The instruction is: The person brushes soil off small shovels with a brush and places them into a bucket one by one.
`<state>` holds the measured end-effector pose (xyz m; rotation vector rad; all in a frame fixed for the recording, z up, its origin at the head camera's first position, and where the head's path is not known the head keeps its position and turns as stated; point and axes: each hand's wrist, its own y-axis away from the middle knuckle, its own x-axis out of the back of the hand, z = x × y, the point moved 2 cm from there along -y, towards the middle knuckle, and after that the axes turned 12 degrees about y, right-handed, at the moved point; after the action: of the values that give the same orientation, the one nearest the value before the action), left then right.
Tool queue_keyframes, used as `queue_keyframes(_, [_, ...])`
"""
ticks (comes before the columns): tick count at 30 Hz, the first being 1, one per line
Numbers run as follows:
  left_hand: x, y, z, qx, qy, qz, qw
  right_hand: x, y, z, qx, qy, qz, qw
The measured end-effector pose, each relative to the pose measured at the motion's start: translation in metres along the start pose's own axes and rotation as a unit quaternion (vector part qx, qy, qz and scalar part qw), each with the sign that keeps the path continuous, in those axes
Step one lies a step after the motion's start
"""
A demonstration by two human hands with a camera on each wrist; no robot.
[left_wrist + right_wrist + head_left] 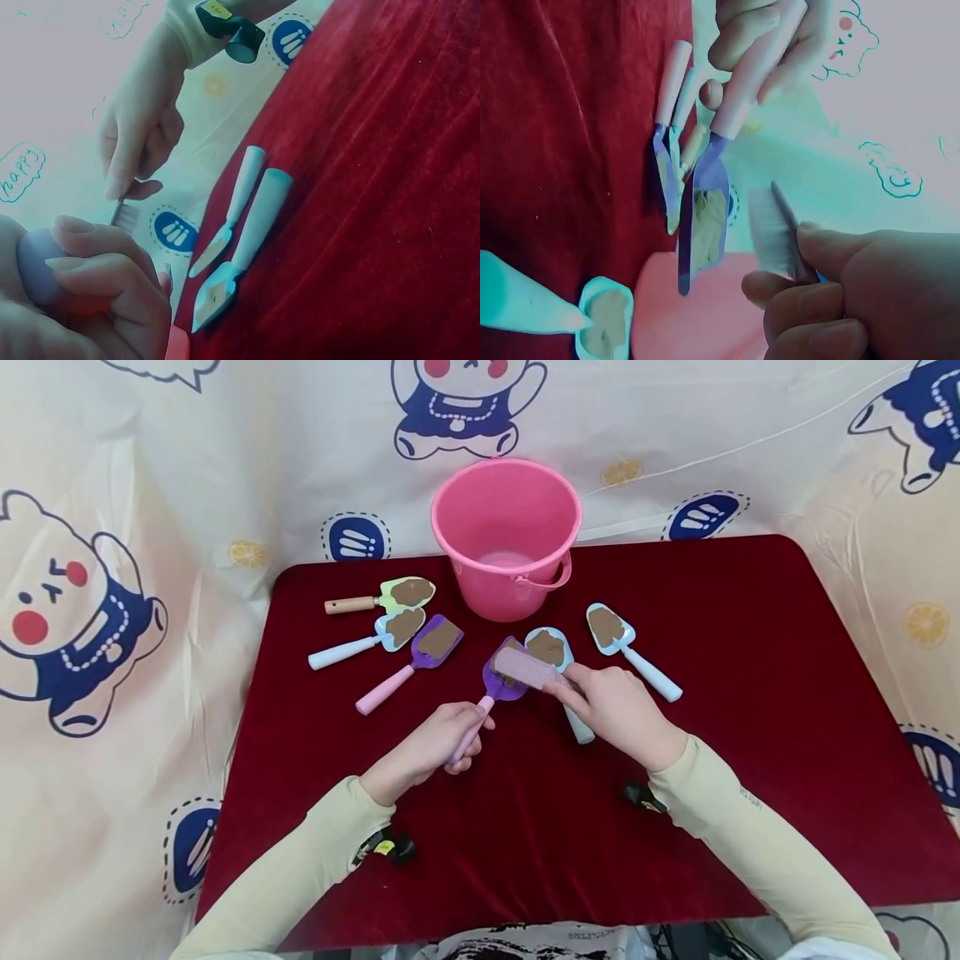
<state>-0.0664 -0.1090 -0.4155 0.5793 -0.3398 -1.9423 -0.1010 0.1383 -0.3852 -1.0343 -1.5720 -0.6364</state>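
My left hand (431,745) grips the pink handle of a purple garden trowel (711,180), whose blade has a brown, mud-like patch on it. A scrubbing brush (527,668) with pale bristles is pinched between the thumb and fingers of my right hand (624,712). In the head view the brush covers part of that blade; the right wrist view shows its bristles facing the brown patch, with a gap between them. Just beneath the right hand lies a light blue trowel (555,647), also with a brown patch, its handle partly hidden.
A pink bucket (498,585) stands at the back of the red-covered table (750,635). Left of centre lie a green trowel (393,595), a blue trowel (347,653) and another purple trowel (427,652). To the right is one more blue trowel (648,672). All bear brown patches.
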Motion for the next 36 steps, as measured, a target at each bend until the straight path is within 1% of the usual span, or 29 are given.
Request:
queue_keyframes(5, [-0.001, 0.001, 0.001, 0.004, -0.003, 0.001, 1.0000, -0.011, 0.001, -0.004, 0.019, 0.004, -0.029, 0.9994])
queue_keyframes(8, [-0.002, 0.002, 0.001, 0.011, -0.011, -0.001, 0.9999, -0.016, 0.003, -0.004, 0.018, 0.018, -0.034, 0.9991])
queue_keyframes(11, [-0.002, 0.002, -0.001, 0.012, -0.018, -0.003, 0.9998, -0.018, 0.004, -0.002, 0.020, 0.044, -0.021, 0.9986])
queue_keyframes(14, [-0.003, 0.001, -0.001, 0.009, -0.013, 0.001, 0.9999, -0.018, 0.004, 0.001, 0.024, 0.061, -0.007, 0.9978])
queue_keyframes(18, [-0.004, 0.001, 0.001, 0.008, -0.007, 0.006, 0.9999, -0.017, 0.003, 0.004, 0.019, 0.064, 0.007, 0.9977])
queue_keyframes(29, [-0.004, 0.001, 0.006, 0.000, -0.016, -0.001, 0.9999, -0.013, 0.003, 0.007, -0.006, 0.072, 0.023, 0.9971])
queue_keyframes(36, [-0.002, 0.001, 0.004, 0.000, -0.018, 0.006, 0.9998, -0.009, 0.007, 0.002, 0.009, 0.085, 0.037, 0.9957])
